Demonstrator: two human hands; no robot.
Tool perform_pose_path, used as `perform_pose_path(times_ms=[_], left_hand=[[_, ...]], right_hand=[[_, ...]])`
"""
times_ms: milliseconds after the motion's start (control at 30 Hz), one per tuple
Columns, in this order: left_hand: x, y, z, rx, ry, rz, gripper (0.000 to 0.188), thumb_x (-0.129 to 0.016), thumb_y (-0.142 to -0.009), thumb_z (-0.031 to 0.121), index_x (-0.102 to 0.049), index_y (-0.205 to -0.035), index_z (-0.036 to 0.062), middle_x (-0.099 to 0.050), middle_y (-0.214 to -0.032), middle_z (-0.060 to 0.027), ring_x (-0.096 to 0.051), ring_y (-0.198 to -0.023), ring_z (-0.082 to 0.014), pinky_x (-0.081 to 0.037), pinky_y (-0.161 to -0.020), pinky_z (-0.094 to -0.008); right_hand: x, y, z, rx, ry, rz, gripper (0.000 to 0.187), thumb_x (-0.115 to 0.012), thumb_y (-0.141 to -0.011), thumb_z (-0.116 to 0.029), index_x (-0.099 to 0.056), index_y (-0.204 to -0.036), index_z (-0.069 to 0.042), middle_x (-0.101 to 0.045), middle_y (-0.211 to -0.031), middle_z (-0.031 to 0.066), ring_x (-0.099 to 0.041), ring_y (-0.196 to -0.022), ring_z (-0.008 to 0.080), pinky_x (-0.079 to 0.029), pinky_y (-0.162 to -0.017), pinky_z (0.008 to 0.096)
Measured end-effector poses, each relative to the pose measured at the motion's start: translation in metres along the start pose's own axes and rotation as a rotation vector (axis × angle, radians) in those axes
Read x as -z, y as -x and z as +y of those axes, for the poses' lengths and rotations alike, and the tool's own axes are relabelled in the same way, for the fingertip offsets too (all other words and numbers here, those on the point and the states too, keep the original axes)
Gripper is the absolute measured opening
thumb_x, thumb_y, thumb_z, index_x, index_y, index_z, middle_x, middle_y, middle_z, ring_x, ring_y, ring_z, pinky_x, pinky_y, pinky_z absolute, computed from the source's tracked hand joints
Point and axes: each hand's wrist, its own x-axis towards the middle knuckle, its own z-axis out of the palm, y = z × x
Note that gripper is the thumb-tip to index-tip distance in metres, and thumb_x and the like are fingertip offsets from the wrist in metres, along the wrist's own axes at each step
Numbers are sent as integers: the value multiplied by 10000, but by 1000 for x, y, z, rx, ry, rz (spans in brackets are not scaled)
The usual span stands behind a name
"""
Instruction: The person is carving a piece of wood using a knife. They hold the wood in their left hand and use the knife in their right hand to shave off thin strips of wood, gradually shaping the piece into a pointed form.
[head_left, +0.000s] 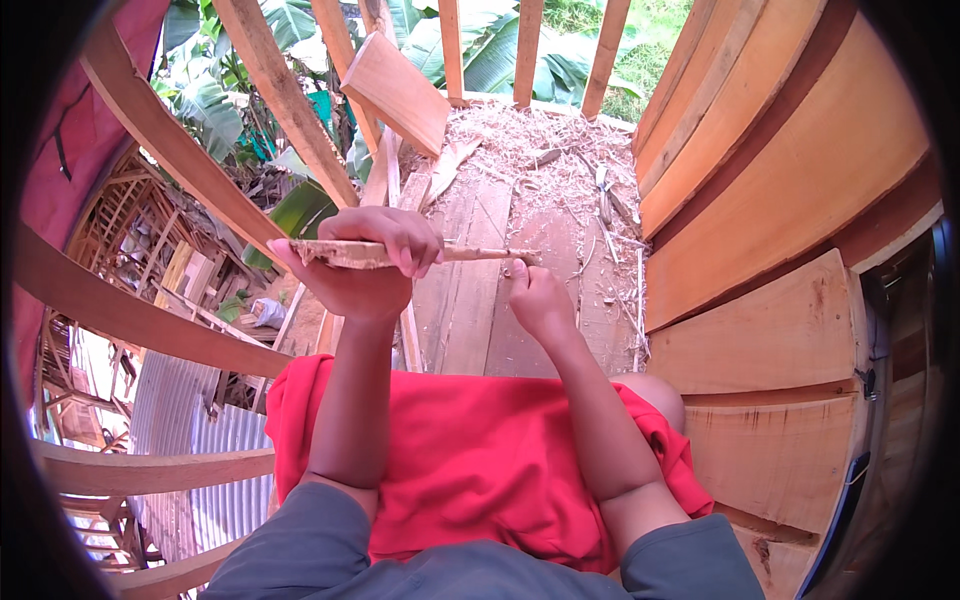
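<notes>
A rough, pale piece of wood (340, 254) lies level across the space above my lap. It is broad and splintered at its left end and narrows to a thin stick toward the right. My left hand (372, 262) is closed round the broad part, palm beneath and fingers curled over the top. At the thin end, my right hand (543, 298) is closed with the thumb pressed up against the wood. Its other fingers are partly hidden, so I cannot tell whether it holds anything else. A red cloth (480, 440) covers my lap below both hands.
Wood shavings (550, 150) litter the far part of the plank floor (465, 320). A thick board (397, 92) leans against the upright slats at the far left. Overlapping plank walls (770, 190) rise on the right. Corrugated metal sheets (225, 450) show beyond the left slats.
</notes>
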Motion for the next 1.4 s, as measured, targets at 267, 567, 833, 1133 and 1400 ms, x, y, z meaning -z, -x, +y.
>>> perform_pose_path(times_ms=[267, 567, 833, 1133, 1400], left_hand=[[-24, 0, -13, 1, -43, -11, 1002, -126, -825, 830, -539, -588, -52, -518, -531, -145, -474, -446, -253, -393, -460, -362], [1, 1, -8, 22, 32, 120, 986, -100, -768, 877, -561, -687, 10, -494, -575, -113, -461, -560, -230, -391, -614, -375], [25, -1, 2, -38, -28, 270, 932, -136, -795, 855, -573, -690, 38, -490, -573, -94, -448, -541, -222, -397, -612, -385], [53, 2, 12, -24, -25, 329, 893, -195, -783, 858, -601, -698, 67, -489, -586, -54, -454, -553, -211, -390, -618, -392], [63, 2, 15, -13, 21, 387, 886, -207, -779, 855, -603, -701, 66, -512, -615, -50, -448, -538, -207, -387, -625, -396]], right_hand=[[3, -19, 45, -149, 20, -46, 465, -437, -974, -334, -608, -747, 33, -614, -699, 256, -620, -720, 430, -461, -669, 510], [-15, -36, 53, -153, 0, -45, 495, -412, -987, -351, -566, -731, 43, -580, -645, 225, -587, -637, 363, -442, -626, 441], [-27, -50, 36, -67, 2, -22, 490, -389, -988, -345, -575, -749, 40, -603, -684, 233, -605, -687, 389, -446, -657, 469], [-41, -65, 49, -83, -14, -98, 503, -391, -986, -378, -574, -755, 30, -595, -670, 226, -608, -678, 378, -442, -650, 475], [-45, -68, 54, -84, 35, -160, 500, -366, -987, -355, -623, -768, 14, -639, -736, 234, -635, -758, 405, -474, -717, 488]])
